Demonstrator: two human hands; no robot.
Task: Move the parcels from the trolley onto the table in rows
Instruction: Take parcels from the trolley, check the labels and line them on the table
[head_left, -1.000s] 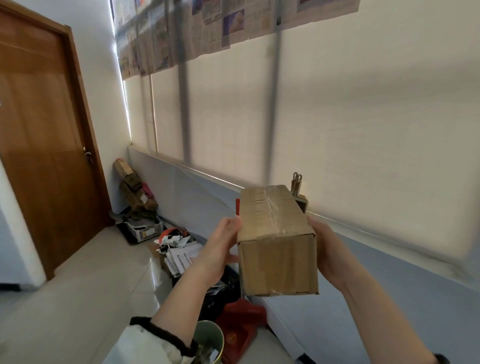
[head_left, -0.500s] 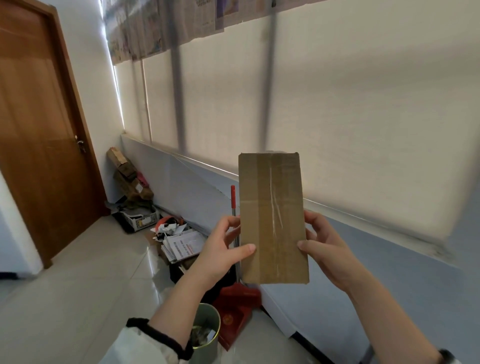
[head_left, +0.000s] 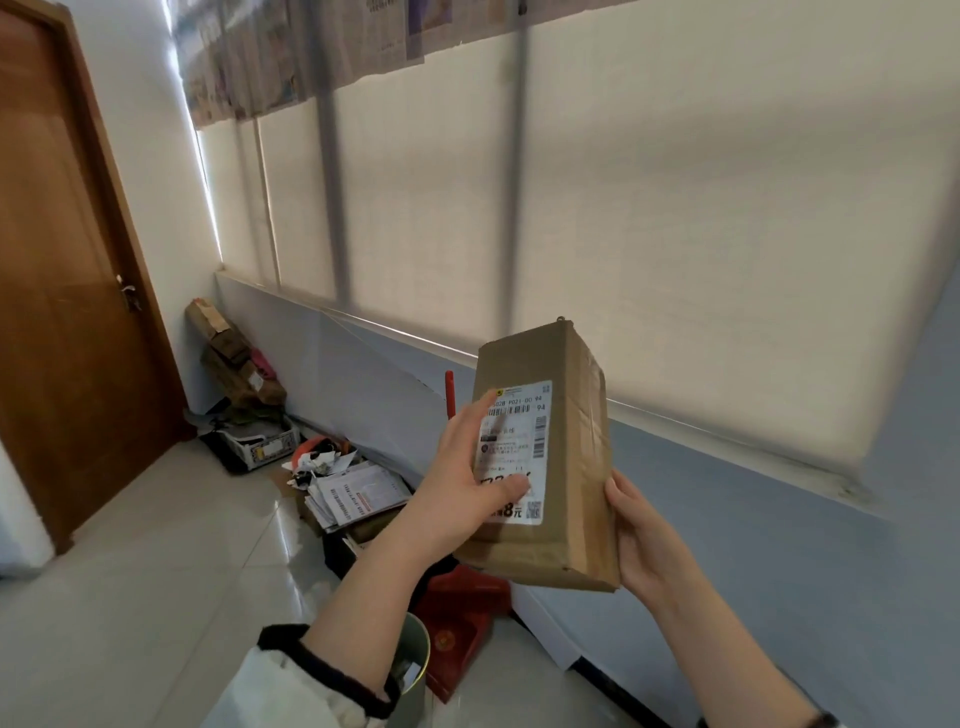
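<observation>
A brown cardboard parcel (head_left: 571, 467) is held up in the air between two hands, clear of any surface. Its long side is nearly upright and its top is tilted slightly to the right.

The left hand (head_left: 462, 473) is set against the parcel's left edge. Its thumb is pressed onto the lower part of a white printed label (head_left: 519, 441), and its forefinger is laid straight up the label's left margin. The other fingers are hidden behind the box, so their lie cannot be told.

The right hand (head_left: 641, 535) is cupped round the lower right corner. Its thumb is seen at the front edge, and its fingers are hidden behind the cardboard. Shiny tape (head_left: 592, 410) is seen on the side face above that thumb.

Below the left wrist, a red dustpan (head_left: 457, 618) and a green bin (head_left: 415, 670) are seen on the tiled floor (head_left: 156, 545). A red handle (head_left: 450, 389) is seen just beside the left forefinger's tip. Further left of the left fingers lies a heap of papers (head_left: 358, 491), and beyond it some boxes (head_left: 234, 358) are stacked in the corner near a wooden door (head_left: 67, 312).

Behind the parcel and above both hands, a pale blind (head_left: 649, 208) is drawn down, with newspaper sheets (head_left: 291, 57) hung along its top.
</observation>
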